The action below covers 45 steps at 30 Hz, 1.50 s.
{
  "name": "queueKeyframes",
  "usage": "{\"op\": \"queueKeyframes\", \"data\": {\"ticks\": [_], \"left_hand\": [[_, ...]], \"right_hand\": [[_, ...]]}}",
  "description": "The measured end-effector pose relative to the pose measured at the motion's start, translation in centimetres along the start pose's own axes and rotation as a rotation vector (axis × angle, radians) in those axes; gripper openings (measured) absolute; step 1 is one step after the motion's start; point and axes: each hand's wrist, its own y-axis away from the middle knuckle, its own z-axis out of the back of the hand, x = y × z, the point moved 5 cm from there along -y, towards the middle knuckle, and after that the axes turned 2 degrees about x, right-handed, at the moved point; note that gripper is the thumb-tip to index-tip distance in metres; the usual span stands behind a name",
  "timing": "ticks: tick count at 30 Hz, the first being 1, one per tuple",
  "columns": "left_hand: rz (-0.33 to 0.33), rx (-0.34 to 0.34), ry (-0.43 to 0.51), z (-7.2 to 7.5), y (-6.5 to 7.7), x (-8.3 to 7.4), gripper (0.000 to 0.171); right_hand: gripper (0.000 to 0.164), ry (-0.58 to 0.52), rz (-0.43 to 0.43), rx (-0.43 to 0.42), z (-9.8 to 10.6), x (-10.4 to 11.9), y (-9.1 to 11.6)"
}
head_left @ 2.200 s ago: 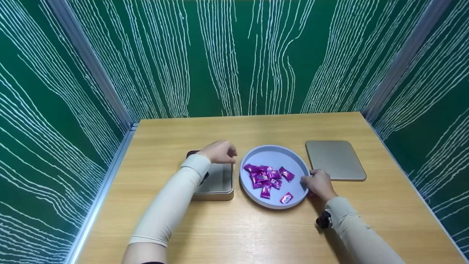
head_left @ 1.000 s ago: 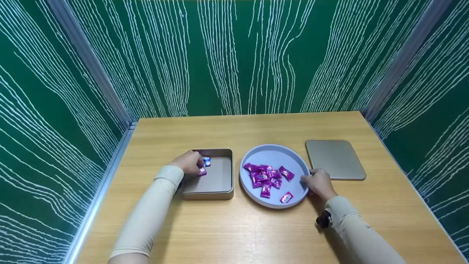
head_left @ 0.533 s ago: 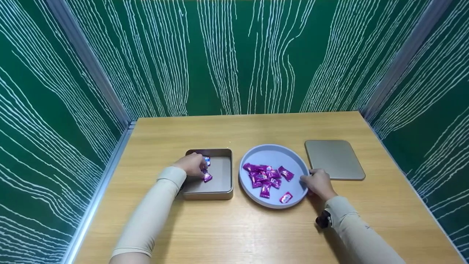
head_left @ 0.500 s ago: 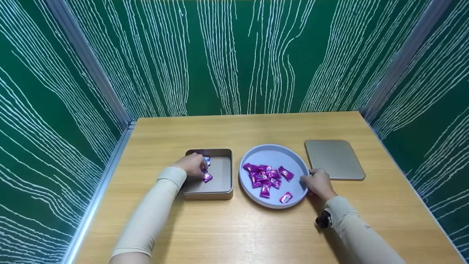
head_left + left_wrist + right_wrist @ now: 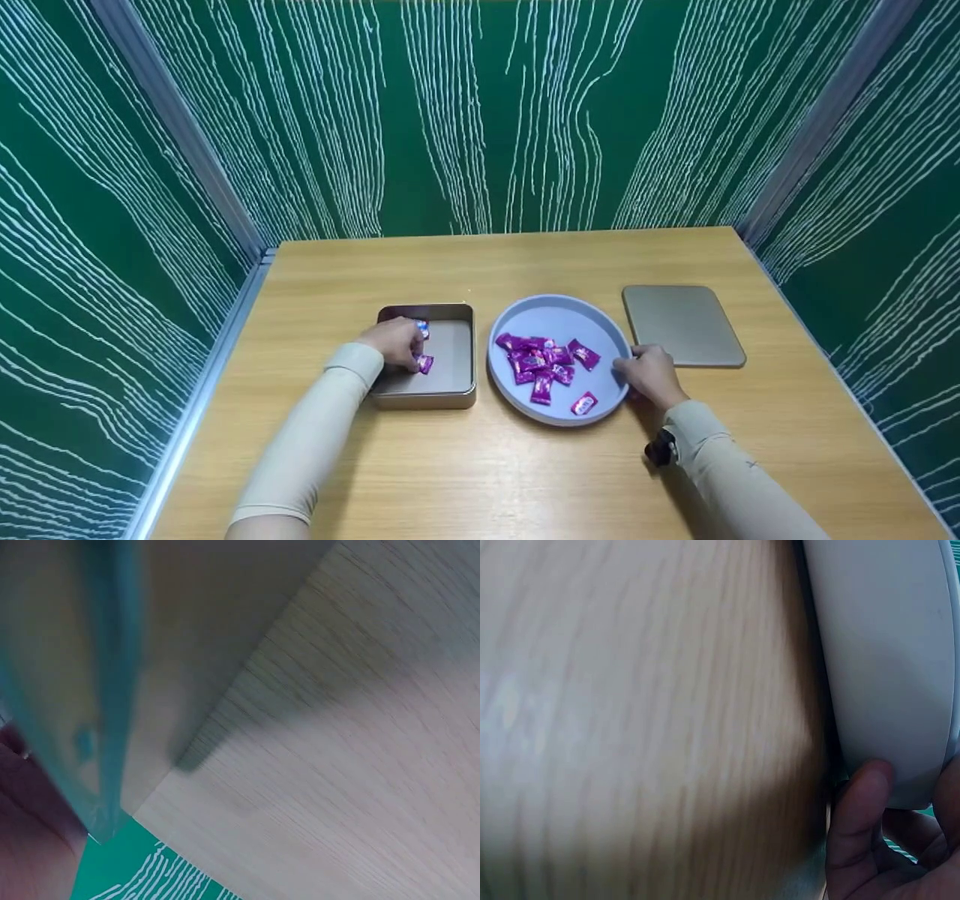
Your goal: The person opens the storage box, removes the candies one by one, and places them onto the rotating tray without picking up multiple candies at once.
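Note:
My left hand (image 5: 396, 342) reaches down into the square metal tin (image 5: 442, 401), fingers bent and fingertips on a purple wrapped candy (image 5: 425, 364). Behind those fingers a blue-and-white wrapped candy (image 5: 423, 328) shows in part. In the left wrist view the tin's wall (image 5: 195, 630) looms blurred, with part of my palm (image 5: 34, 832) at the lower left. My right hand (image 5: 651, 375) grips the right rim of a round lavender tray (image 5: 559, 304), thumb on the rim. The right wrist view shows fingers (image 5: 862, 799) curled under the tray's side. Several purple wrapped candies (image 5: 541, 386) lie in the tray.
A flat metal lid (image 5: 684, 326) lies on the wooden table (image 5: 487, 480) to the right of the tray. Tin and tray stand side by side with a narrow gap. Green panels (image 5: 525, 112) with white streaks enclose the back and both sides.
My left hand has gone from above the tin's right edge into its left part, then slightly toward me, the purple candy shifting with the fingertips. The right hand keeps its grip on the tray.

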Motion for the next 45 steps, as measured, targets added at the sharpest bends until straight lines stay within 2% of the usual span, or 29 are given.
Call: {"op": "queueKeyframes", "data": {"ticks": [4, 8, 13, 15, 18, 20, 27, 32, 37, 45], "left_hand": [[0.01, 0.007, 0.014, 0.3, 0.0, 0.0, 0.018], [0.006, -0.01, 0.04, 1.3, 0.0, -0.3, 0.017], [0.027, -0.032, 0.074, 2.9, -0.1, -1.0, 0.012], [0.058, -0.032, 0.111, 3.5, -0.1, -1.4, 0.011], [0.069, -0.053, 0.159, 4.4, -0.4, -2.1, 0.013], [0.062, -0.064, 0.194, 4.9, -0.6, -2.7, 0.014], [0.0, -0.112, 0.216, 6.2, -2.0, -5.4, 0.018], [-0.045, -0.12, 0.217, 6.6, -2.8, -7.4, 0.019], [-0.08, -0.131, 0.232, 6.3, -4.0, -9.2, 0.018], [-0.089, -0.129, 0.241, 5.2, -5.4, -12.0, 0.017]], "right_hand": [[0.037, -0.002, 0.01, 0.002, 0.0, 0.1, 0.0], [0.041, -0.006, 0.018, 0.0, 0.1, 0.0, -0.1], [0.038, -0.007, 0.01, 0.01, 0.1, 0.0, -0.2], [0.036, -0.008, 0.004, 0.013, 0.1, 0.0, -0.2], [0.034, -0.007, 0.007, 0.006, 0.1, -0.1, -0.2], [0.039, -0.008, 0.001, 0.003, 0.1, -0.2, -0.2], [0.045, 0.002, -0.026, 0.026, 0.1, -0.3, -0.3], [0.044, 0.003, -0.024, 0.031, 0.2, -0.3, -0.3], [0.042, 0.005, -0.019, 0.029, 0.1, -0.2, -0.4], [0.054, -0.017, -0.036, 0.037, 0.0, -0.3, -0.4]]}}
